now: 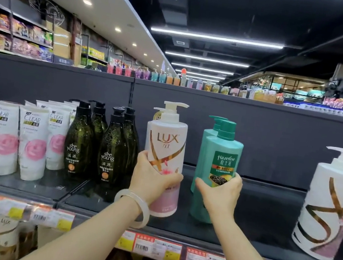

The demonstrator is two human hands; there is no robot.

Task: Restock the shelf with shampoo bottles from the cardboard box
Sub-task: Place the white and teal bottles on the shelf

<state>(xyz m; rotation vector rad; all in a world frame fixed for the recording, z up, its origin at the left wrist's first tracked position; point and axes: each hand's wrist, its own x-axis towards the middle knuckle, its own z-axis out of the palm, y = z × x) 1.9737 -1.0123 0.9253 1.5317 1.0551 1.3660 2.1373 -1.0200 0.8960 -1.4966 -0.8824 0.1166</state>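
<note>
My left hand [151,179] grips a white and pink Lux pump bottle [166,149] around its lower half, at the front of the dark shelf [251,226]. A second white pump shows just behind it. My right hand [220,191] grips a teal Hazeline pump bottle [221,157] low on its label; another teal bottle [207,139] stands right behind it. Both held bottles are upright, their bases at or just above the shelf board. The cardboard box is out of view.
Dark green See Young bottles [79,145] and white Clear tubes [4,138] fill the shelf to the left. A big white Lux bottle [330,205] stands at the far right. Bare shelf board lies between the teal bottles and it. Price tags [157,249] line the front edge.
</note>
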